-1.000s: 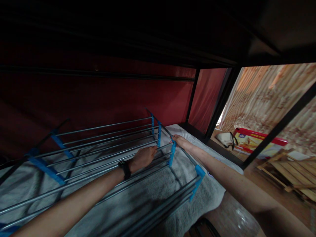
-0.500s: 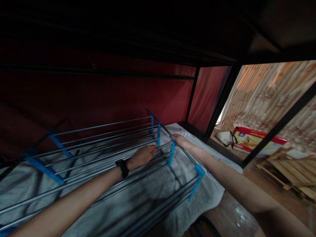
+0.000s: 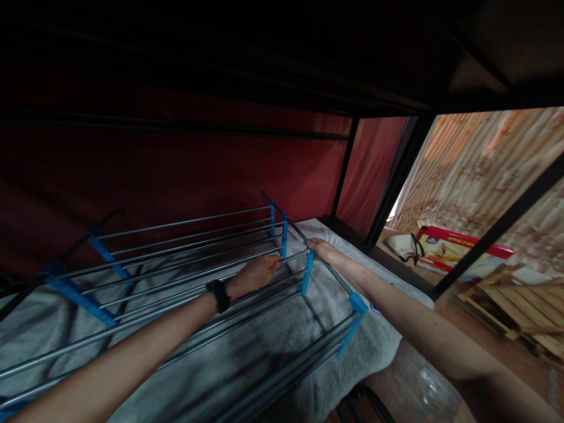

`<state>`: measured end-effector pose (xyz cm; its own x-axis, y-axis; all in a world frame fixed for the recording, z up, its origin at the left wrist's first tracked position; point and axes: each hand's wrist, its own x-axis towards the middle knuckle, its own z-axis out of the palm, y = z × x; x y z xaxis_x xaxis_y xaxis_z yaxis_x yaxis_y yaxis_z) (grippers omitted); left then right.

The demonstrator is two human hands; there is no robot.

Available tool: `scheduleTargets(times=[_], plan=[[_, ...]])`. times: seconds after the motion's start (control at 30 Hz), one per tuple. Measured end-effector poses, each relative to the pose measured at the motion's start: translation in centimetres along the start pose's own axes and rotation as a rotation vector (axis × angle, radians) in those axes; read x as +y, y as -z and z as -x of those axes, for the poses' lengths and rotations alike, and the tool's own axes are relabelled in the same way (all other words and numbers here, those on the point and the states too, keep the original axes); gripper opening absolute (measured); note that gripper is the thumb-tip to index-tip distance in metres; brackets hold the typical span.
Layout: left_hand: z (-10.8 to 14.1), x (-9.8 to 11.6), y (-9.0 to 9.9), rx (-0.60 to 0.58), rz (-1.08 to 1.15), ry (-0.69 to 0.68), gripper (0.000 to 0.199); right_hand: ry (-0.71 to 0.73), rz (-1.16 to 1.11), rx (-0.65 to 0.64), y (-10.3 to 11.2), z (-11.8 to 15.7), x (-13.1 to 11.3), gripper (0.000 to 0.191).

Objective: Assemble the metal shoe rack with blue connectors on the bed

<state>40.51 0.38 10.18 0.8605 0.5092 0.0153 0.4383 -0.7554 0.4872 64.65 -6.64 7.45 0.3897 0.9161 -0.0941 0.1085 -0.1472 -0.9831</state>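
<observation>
A rack of grey metal rods with blue plastic brackets (image 3: 309,273) lies over a grey cloth (image 3: 282,329). My left hand (image 3: 257,273), with a black band on the wrist, has its fingers closed round one of the long rods near the rack's right end. At the end rod, beside the top of a blue bracket, my right hand (image 3: 321,249) grips the rack's frame. The undersides of both hands' fingers are partly hidden.
Black frame posts (image 3: 399,176) stand at the right, with a dark panel overhead and a red sheet (image 3: 220,170) behind. Beyond them are a red and yellow box (image 3: 462,249), a white bag (image 3: 402,245) and a folded wooden piece (image 3: 520,302).
My left hand has shifted very slightly up along the rack. My right hand stays at the end rod, and the rack has hardly moved.
</observation>
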Motion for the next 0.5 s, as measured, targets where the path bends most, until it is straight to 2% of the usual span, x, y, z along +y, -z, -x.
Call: scheduleTargets(times=[0.5], plan=[[0.37,0.36,-0.09,-0.02,0.024,0.007,0.031,-0.017,-0.038,-0.01,-0.16,0.52,-0.27,0.014]])
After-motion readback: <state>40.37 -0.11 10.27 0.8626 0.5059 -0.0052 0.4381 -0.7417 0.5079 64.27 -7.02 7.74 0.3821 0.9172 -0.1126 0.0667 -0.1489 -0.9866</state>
